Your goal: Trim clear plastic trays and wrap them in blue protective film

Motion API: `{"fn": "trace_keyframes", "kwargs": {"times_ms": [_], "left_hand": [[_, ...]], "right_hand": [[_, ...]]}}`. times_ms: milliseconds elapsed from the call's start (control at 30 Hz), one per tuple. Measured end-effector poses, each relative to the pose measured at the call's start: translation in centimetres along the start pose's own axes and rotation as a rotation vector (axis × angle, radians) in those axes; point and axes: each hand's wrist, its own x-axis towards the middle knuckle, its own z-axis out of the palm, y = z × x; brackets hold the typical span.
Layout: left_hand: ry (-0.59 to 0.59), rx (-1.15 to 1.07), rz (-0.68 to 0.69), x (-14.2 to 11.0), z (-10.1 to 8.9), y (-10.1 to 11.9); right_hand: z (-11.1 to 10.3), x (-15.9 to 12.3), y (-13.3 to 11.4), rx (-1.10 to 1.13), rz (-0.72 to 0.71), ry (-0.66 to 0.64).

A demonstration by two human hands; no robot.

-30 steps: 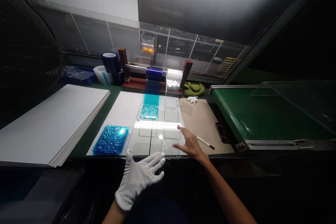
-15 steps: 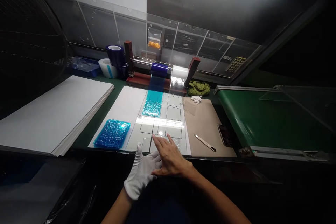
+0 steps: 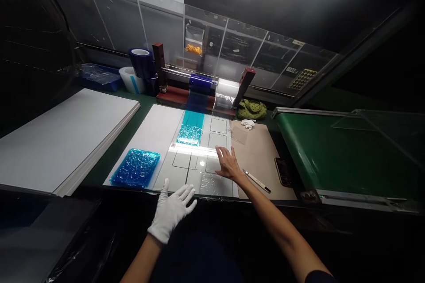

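Note:
My left hand (image 3: 173,210) wears a white glove and is held open, fingers spread, at the front edge of the table. Bare, with its fingers apart and nothing held, my right hand (image 3: 229,164) hovers over the right side of a clear sheet (image 3: 168,172) marked with black outlined rectangles. Just below it lies a crinkled transparent film piece (image 3: 215,185). A strip of blue film (image 3: 194,117) runs from a blue roll (image 3: 200,82) down to a teal crinkled stack (image 3: 189,135). Left of the sheet sits a pile of blue film pieces (image 3: 136,168).
A craft knife (image 3: 257,181) and a phone (image 3: 283,171) lie on brown board (image 3: 265,150) at right. Beyond is a green conveyor belt (image 3: 318,154). White sheets (image 3: 69,137) are stacked at left. Tape rolls (image 3: 141,68) and a wooden roll stand (image 3: 159,68) stand behind.
My hands have moved apart. The right went forward and to the right over the marked sheet; the left shifted slightly left, its fingers now spread. The view has tilted slightly.

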Motion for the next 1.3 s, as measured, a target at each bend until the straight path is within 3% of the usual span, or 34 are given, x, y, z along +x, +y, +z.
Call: {"fn": "trace_keyframes", "kwargs": {"times_ms": [400,600,667,833,967,1167,1300], "left_hand": [[0.072,0.035,0.065,0.8,0.4,0.2],[0.075,-0.015,0.082,1.6,0.7,0.5],[0.071,-0.038,0.095,1.8,0.8,0.5],[0.077,-0.093,0.119,2.5,1.7,0.2],[0.067,-0.126,0.175,3.5,2.9,0.0],[0.110,-0.115,0.272,4.0,3.4,-0.1],[-0.091,-0.071,0.298,3.5,1.7,0.3]], "right_hand": [[3.1,1.7,-0.1,-0.003,-0.025,-0.061],[2.6,1.8,1.1,0.025,-0.009,-0.035],[1.9,2.1,2.7,0.039,0.078,0.027],[0.1,5.1,9.5,0.217,0.541,0.083],[0.1,9.5,14.1,0.298,0.701,0.037],[0.9,14.5,15.3,0.431,0.800,-0.043],[0.1,13.6,15.0,0.513,0.824,0.021]]}}
